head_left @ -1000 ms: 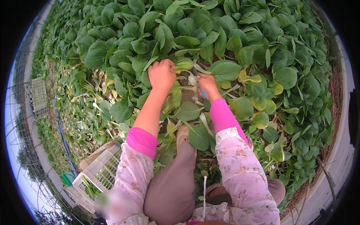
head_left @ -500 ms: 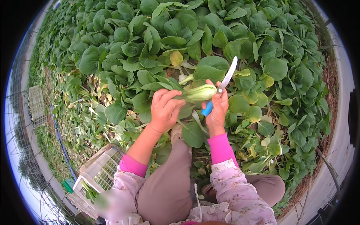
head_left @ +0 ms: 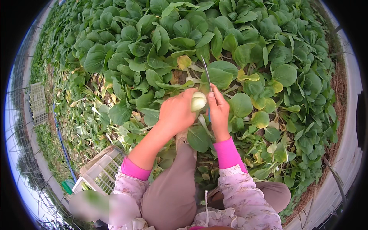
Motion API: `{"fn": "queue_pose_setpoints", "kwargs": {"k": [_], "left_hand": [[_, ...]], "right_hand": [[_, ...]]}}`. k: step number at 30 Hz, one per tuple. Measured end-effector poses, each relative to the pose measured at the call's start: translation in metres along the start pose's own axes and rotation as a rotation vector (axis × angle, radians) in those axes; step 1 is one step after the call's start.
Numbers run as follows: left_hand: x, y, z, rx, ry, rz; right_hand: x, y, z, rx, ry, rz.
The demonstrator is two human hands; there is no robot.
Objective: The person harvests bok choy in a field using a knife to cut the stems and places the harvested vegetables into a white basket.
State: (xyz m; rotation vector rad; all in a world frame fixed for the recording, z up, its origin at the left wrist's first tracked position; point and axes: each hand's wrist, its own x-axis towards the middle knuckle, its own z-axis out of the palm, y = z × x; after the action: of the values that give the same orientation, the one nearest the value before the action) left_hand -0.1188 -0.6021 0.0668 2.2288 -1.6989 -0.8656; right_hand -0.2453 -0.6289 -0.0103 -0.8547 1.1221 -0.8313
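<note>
A head of bok choy (head_left: 198, 102) is wrapped in my left hand (head_left: 175, 112), its pale cut base turned toward my right hand and its leaves mostly hidden. My right hand (head_left: 219, 113) grips a knife (head_left: 207, 73) with a curved narrow blade pointing up and away, seen nearly edge-on. Only a sliver of the blue handle shows below the fingers. The knife is just right of the bok choy base; whether they touch I cannot tell. Beneath both hands lie loose green leaves (head_left: 199, 138) and pale stalks.
Dense bok choy plants (head_left: 184, 28) grow ahead and to the right, some leaves yellowed. At the lower left stands a white plastic crate (head_left: 103, 174) beside my leg. Another pale crate (head_left: 37, 103) sits farther left, past a blue hose (head_left: 63, 143). A concrete path (head_left: 347, 126) edges the right.
My left hand has shifted from the leaf end to wrap around the bok choy, whose base has turned more toward view. The knife has rotated upright and edge-on.
</note>
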Motion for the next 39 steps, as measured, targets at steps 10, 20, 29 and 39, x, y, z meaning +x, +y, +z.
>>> {"fn": "queue_pose_setpoints", "kwargs": {"k": [10, 20, 29, 39], "left_hand": [[0.127, -0.008, -0.013, 0.622, -0.004, 0.241], [0.106, -0.083, 0.0, 0.669, 0.182, 0.068], [0.108, -0.1, 0.003, 0.61, 0.304, 0.011], [0.105, -0.097, 0.012, 0.837, 0.144, -0.008]], "right_hand": [[0.085, 0.046, 0.008, -0.164, 0.209, 0.017], [0.048, 0.052, 0.022, -0.395, 0.105, -0.022], [0.127, 0.043, 0.027, -0.19, 0.013, 0.331], [0.156, 0.023, 0.006, -0.16, -0.148, 0.521]]}}
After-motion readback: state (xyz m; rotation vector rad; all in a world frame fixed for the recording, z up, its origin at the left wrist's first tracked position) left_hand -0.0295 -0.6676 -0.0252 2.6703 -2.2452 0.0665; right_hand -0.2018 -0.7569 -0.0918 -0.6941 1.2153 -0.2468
